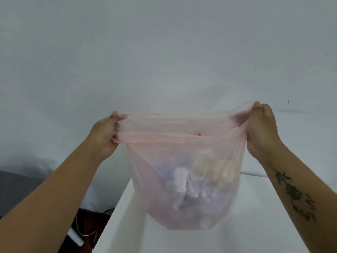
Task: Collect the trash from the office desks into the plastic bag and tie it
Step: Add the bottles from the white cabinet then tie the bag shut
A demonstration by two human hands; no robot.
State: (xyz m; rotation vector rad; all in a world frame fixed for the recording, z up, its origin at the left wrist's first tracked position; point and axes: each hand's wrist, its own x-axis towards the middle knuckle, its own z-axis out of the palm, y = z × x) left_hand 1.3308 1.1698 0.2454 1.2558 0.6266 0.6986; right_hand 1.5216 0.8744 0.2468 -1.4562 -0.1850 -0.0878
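Holding the plastic bag [182, 189] up between them, the two hands pull its mouth wide and flat. The left hand [104, 137] grips the left end of the rim, and its fingers [115, 137] are curled into the thin pink film. The right hand [262, 130] grips the right end in the same way, a little higher. The bag hangs over the far left corner of the white worktop [264, 230]; I cannot tell if its bottom touches the surface. Through the film I see the trash [191, 181], crumpled pale pieces lying low in the bag, and one small red scrap [198, 134] near the rim. Beside the left edge of the worktop, cables [85, 232] lie on the dark floor.
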